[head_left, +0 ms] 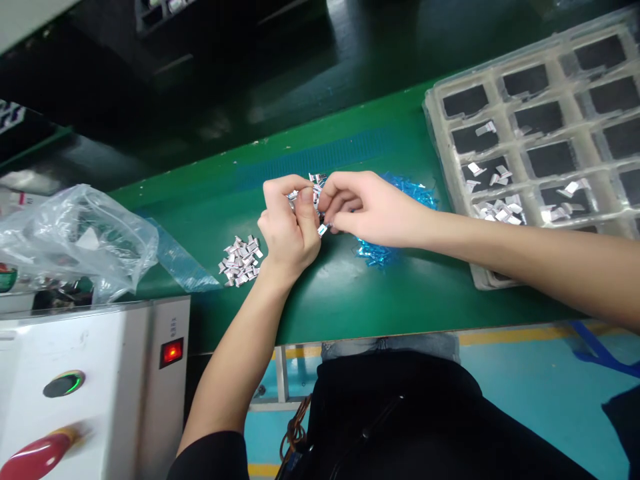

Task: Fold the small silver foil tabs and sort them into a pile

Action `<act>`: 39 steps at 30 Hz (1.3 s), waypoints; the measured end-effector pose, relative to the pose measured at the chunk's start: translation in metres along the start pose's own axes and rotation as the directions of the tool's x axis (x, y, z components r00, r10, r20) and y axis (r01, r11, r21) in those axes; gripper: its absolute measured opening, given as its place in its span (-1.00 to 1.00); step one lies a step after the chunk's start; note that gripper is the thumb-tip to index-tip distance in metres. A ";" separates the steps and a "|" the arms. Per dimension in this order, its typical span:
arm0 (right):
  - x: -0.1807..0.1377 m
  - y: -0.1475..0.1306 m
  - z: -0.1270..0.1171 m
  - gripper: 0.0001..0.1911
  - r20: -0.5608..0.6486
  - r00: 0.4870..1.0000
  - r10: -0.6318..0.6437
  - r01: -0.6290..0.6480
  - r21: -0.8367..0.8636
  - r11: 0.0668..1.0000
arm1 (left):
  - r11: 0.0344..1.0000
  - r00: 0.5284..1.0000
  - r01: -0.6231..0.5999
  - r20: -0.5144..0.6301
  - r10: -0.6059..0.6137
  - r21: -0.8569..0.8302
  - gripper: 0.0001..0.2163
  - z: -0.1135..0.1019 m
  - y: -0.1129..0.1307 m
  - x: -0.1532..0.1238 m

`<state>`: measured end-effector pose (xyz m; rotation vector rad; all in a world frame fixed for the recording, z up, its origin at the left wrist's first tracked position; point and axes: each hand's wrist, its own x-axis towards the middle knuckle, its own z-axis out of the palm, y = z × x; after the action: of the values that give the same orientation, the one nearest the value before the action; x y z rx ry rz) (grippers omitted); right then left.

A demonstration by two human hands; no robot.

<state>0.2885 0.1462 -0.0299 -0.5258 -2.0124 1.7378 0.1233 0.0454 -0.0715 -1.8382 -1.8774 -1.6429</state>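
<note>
Over the green table my left hand [290, 223] is closed, its thumb pressed against the bent index finger; what lies in that grip is hidden. My right hand [363, 207] meets it, fingers curled and pinched together. At its fingertips shows a small silvery metal piece [323, 229], close under the left thumb. Behind both hands, partly covered, lies a heap of similar metal pieces [318, 179]. Another pile of pieces [241, 261] sits left of my left wrist. Bits of shiny blue film [377, 253] are heaped beneath and beyond my right hand.
A clear plastic compartment tray [440, 133] at the right holds loose pieces in several pockets. A crumpled plastic bag [85, 233] lies at the left, behind a white machine [115, 373] with a lit red switch [172, 352]. The green table [350, 307] ends just before my body.
</note>
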 end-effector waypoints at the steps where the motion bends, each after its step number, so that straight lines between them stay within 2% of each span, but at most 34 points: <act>1: 0.001 0.000 0.000 -0.71 -0.007 1.000 0.013 -0.013 0.017 1.000 | 1.000 1.000 -0.002 0.000 0.002 0.021 -0.72 0.001 -0.002 -0.001; 4: 0.001 -0.003 -0.002 -0.68 0.028 0.999 0.038 -0.041 0.077 0.996 | 0.997 1.000 -0.020 -0.021 0.022 0.077 -0.65 0.003 -0.010 -0.004; 8: -0.002 -0.006 -0.003 -0.66 0.111 0.993 0.039 -0.053 0.127 0.990 | 0.992 0.994 -0.108 -0.019 0.109 0.073 -0.73 0.006 -0.014 -0.006; 12: -0.004 -0.007 -0.004 -0.63 0.144 0.988 0.051 -0.065 0.098 0.993 | 0.960 0.972 -0.236 0.021 0.235 0.150 -0.76 0.007 -0.015 -0.006; 15: -0.007 -0.005 -0.003 -0.58 0.183 0.982 0.051 -0.066 0.079 0.995 | 0.943 0.951 -0.308 0.011 0.309 0.126 -0.74 0.009 -0.014 -0.006; 17: -0.007 -0.003 -0.003 -0.55 0.199 0.980 0.018 -0.037 0.091 0.995 | 0.972 0.974 -0.225 -0.014 0.227 0.073 -0.70 0.009 -0.010 -0.004; 19: -0.006 -0.002 -0.005 -0.55 0.166 0.986 -0.025 0.011 0.086 0.996 | 0.998 0.996 -0.059 -0.069 0.059 -0.004 -0.70 0.007 -0.003 -0.001; 22: -0.001 0.000 -0.012 -0.58 0.037 0.996 -0.083 0.083 -0.003 0.997 | 0.981 0.980 0.135 -0.124 -0.152 -0.136 -0.71 0.000 0.006 0.010; 25: 0.006 0.001 -0.021 -0.66 -0.080 0.986 -0.144 0.129 -0.161 0.978 | 0.931 0.960 0.244 -0.067 -0.271 -0.270 -0.69 -0.007 0.009 0.024; 29: 0.009 0.006 -0.023 -0.91 -0.133 0.953 -0.272 0.183 -0.460 0.869 | 0.840 0.950 0.296 0.044 -0.310 -0.456 -0.72 -0.010 0.005 0.035; 31: 0.009 0.008 -0.021 -0.90 -0.108 0.938 -0.330 0.221 -0.548 0.807 | 0.802 0.945 0.309 0.075 -0.317 -0.512 -0.77 -0.010 0.005 0.036; 35: 0.009 0.011 -0.017 -0.83 -0.058 0.915 -0.398 0.298 -0.567 0.768 | 0.773 0.936 0.341 0.120 -0.330 -0.535 -0.78 -0.010 0.007 0.035; 39: 0.008 0.008 -0.017 -0.82 -0.135 0.903 -0.407 0.268 -0.563 0.782 | 0.764 0.923 0.382 0.172 -0.344 -0.521 -0.73 -0.010 0.008 0.035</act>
<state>0.2911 0.1661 -0.0347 -0.4773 -2.2232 0.8354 0.1126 0.0608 -0.0388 -1.7762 -2.0439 -2.5078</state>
